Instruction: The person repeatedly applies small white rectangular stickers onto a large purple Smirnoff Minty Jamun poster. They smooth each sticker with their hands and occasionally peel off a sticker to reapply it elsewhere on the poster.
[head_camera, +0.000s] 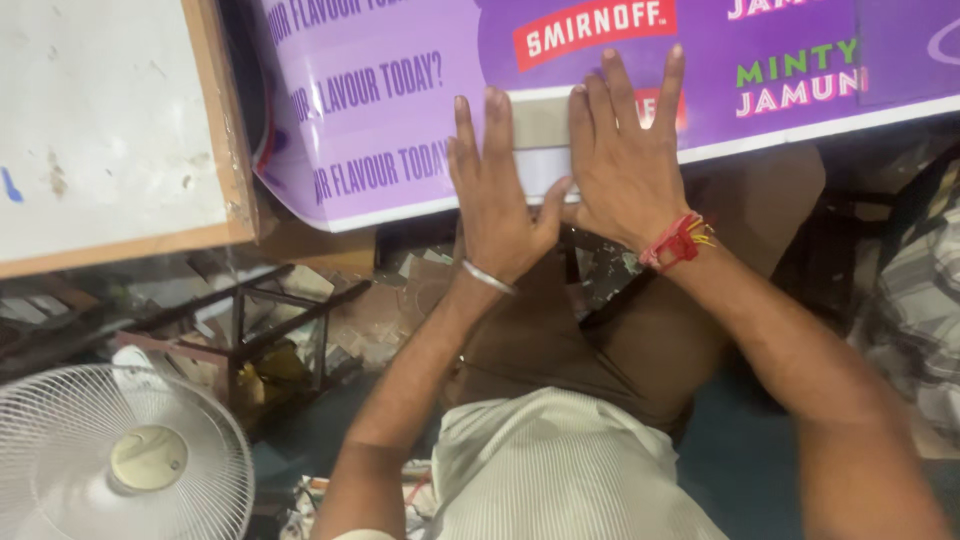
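Hands lie flat and open, gripping nothing: left hand (495, 195) and right hand (625, 160) press a pale strip (540, 125) onto the purple banner's (400, 100) near edge, far from the fan (120, 455).

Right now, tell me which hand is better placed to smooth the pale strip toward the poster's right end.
Probably the right hand. It lies flat at the right end of the pale strip on the purple poster, fingers pointing up. The left hand presses the strip's left end.
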